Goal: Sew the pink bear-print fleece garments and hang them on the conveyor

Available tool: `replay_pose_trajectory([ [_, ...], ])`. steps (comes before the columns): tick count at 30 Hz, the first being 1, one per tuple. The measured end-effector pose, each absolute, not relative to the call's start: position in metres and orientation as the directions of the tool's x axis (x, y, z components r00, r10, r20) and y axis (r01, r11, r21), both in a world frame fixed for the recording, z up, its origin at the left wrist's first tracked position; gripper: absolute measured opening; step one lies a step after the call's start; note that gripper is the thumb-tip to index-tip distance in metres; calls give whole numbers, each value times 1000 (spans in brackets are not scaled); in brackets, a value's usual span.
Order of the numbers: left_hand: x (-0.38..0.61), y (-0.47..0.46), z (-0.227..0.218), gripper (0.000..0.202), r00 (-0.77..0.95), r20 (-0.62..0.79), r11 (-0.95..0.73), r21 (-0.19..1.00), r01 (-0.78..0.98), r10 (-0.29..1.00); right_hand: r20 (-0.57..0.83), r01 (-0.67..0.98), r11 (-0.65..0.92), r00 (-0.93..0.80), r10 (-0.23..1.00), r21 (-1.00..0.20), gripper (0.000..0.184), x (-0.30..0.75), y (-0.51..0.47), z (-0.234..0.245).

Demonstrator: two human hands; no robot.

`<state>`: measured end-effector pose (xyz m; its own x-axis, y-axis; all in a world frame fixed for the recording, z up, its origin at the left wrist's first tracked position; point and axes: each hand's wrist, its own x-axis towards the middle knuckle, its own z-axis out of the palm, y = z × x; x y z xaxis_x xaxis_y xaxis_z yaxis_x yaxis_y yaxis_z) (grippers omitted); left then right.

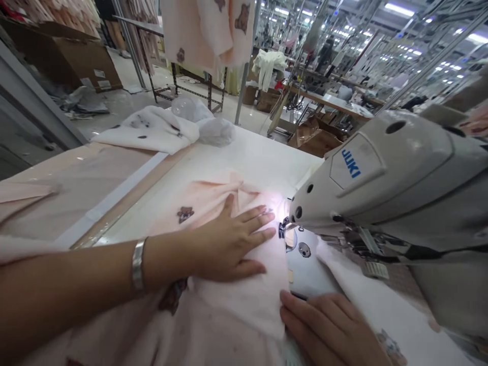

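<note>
My left hand point(232, 244) lies flat and open on a pale pink fleece fabric point(213, 203) printed with small brown bears, its fingertips close to the presser foot point(284, 229) of a grey Juki sewing machine point(381, 183). A silver bangle point(138, 264) sits on that wrist. My right hand point(328, 325) rests at the fabric's near right edge beside the needle plate, fingers held together and flat on the cloth. The machine's lamp lights the fabric at the needle.
A folded pile of white fleece point(148, 129) and clear plastic bags point(213, 127) lie at the table's far end. Pink garments point(208, 30) hang on a rack behind. Cardboard boxes point(312, 140) and other workstations fill the factory floor beyond.
</note>
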<state>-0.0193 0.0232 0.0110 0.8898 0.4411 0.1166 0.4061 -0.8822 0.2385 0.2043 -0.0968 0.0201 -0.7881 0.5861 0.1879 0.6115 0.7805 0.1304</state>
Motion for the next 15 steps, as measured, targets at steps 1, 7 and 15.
replay_pose_trajectory([
  [1,-18,35,10,58,898,121,-892,229,390,423,233,630,770,-767,598,101,31,203,-89,21],
  [7,-8,97,5,57,941,177,-948,190,255,289,374,767,632,-556,742,-113,21,199,-54,10],
  [15,6,149,7,54,956,169,-971,55,233,239,465,775,625,-519,717,-99,18,196,-35,5],
])
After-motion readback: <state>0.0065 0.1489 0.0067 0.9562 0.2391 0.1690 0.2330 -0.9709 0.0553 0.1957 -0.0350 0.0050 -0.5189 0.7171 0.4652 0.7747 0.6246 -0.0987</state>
